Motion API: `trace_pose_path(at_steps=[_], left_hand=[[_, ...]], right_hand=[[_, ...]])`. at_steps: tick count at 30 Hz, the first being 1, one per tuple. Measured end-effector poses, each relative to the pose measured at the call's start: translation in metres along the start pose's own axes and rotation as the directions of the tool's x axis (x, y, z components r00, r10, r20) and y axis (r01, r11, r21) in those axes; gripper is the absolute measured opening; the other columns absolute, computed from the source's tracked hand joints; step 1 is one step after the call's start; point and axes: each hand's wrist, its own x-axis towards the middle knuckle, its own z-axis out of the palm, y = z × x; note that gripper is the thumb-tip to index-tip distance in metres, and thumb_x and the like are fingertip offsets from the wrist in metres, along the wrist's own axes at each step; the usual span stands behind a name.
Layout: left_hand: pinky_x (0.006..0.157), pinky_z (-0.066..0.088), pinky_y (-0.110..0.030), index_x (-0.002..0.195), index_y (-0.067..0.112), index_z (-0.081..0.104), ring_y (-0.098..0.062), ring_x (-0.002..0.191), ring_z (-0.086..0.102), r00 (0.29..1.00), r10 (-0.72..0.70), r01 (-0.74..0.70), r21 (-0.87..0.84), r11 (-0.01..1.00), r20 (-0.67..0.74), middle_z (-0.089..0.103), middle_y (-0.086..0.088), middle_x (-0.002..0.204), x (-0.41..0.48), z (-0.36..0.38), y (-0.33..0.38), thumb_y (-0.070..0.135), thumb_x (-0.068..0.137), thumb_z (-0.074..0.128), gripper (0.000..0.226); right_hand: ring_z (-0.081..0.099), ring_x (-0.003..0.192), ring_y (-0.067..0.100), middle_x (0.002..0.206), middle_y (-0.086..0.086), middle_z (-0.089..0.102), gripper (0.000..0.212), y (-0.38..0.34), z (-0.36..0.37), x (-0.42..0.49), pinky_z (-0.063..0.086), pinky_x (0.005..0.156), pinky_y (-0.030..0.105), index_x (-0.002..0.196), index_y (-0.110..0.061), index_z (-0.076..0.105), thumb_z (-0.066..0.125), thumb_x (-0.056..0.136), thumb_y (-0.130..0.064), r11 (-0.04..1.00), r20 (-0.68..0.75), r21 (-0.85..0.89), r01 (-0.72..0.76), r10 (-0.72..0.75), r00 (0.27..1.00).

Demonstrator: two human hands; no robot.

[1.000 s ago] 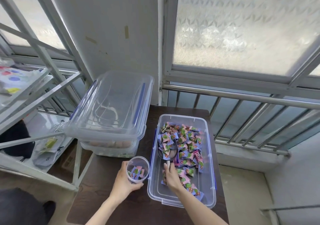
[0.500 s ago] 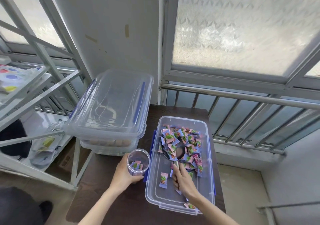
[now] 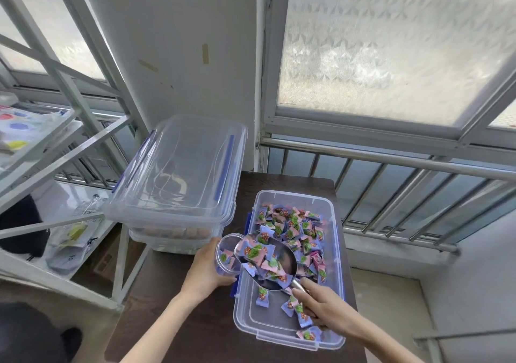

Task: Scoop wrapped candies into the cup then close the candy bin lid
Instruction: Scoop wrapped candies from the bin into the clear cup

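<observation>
A clear candy bin [image 3: 333, 254] stands open on the dark table [image 3: 178, 318], holding several pink and blue wrapped candies [image 3: 293, 223]. My right hand [image 3: 321, 305] grips the handle of a metal scoop [image 3: 282, 262] heaped with candies, raised over the bin's left edge. Its tip touches the rim of a clear plastic cup [image 3: 224, 259]. My left hand [image 3: 206, 273] holds that cup tilted toward the scoop, and a few candies show inside it. The bin's clear lid [image 3: 178, 173] with blue clips rests on another container to the left.
A second clear container [image 3: 170, 237] with pale contents sits under the lid at the table's back left. A white metal rack [image 3: 64, 150] with bags stands to the left. A steel window railing [image 3: 391, 161] runs behind the table.
My right hand has lifted the scoop, loaded with candies, out of the bin and swung it left to the cup. My left hand has tilted the cup toward it.
</observation>
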Motion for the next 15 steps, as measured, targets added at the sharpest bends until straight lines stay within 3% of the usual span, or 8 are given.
trace_pose_path(at_steps=[3,7,12,15], left_hand=[[0.089,0.054,-0.039,0.109,0.029,0.055,-0.006,0.102,0.063,0.999,0.031,-0.031,-0.006,0.999,0.007,0.066,0.010,0.107,0.000,0.000,-0.003,0.030,0.046,0.085,0.069],[0.085,0.053,-0.037,0.107,0.028,0.057,-0.009,0.097,0.062,0.997,0.078,-0.078,0.005,0.997,-0.023,0.064,0.008,0.102,-0.006,0.000,0.000,0.033,0.048,0.088,0.067],[0.083,0.050,-0.036,0.102,0.037,0.052,-0.009,0.095,0.056,0.995,0.093,-0.091,0.057,0.994,-0.034,0.060,0.015,0.099,-0.010,0.004,-0.007,0.032,0.047,0.085,0.065],[0.087,0.049,-0.036,0.108,0.036,0.052,-0.010,0.099,0.056,0.995,0.098,-0.096,0.043,0.994,-0.035,0.060,0.015,0.103,-0.009,0.004,-0.008,0.027,0.046,0.084,0.071]], right_hand=[[0.030,0.055,0.012,0.064,-0.004,0.034,0.031,-0.022,-0.003,0.003,0.028,0.051,0.025,0.080,-0.016,0.035,0.038,0.098,-0.041,0.956,0.003,-0.289,0.041,-0.042,0.999],[0.038,0.062,0.017,0.072,-0.002,0.044,0.032,-0.050,-0.013,0.006,0.030,0.056,0.030,0.077,-0.023,0.037,0.033,0.097,-0.048,0.799,0.033,-0.601,0.019,0.001,0.999],[0.048,0.068,0.021,0.080,0.003,0.052,0.037,-0.083,-0.020,0.005,0.034,0.055,0.030,0.094,-0.011,0.051,0.034,0.099,-0.043,0.632,-0.012,-0.773,-0.053,0.069,0.998],[0.043,0.059,0.018,0.075,0.005,0.051,0.036,-0.101,-0.016,0.004,0.033,0.051,0.028,0.082,-0.011,0.049,0.034,0.100,-0.039,0.571,-0.026,-0.819,-0.056,0.060,0.998]])
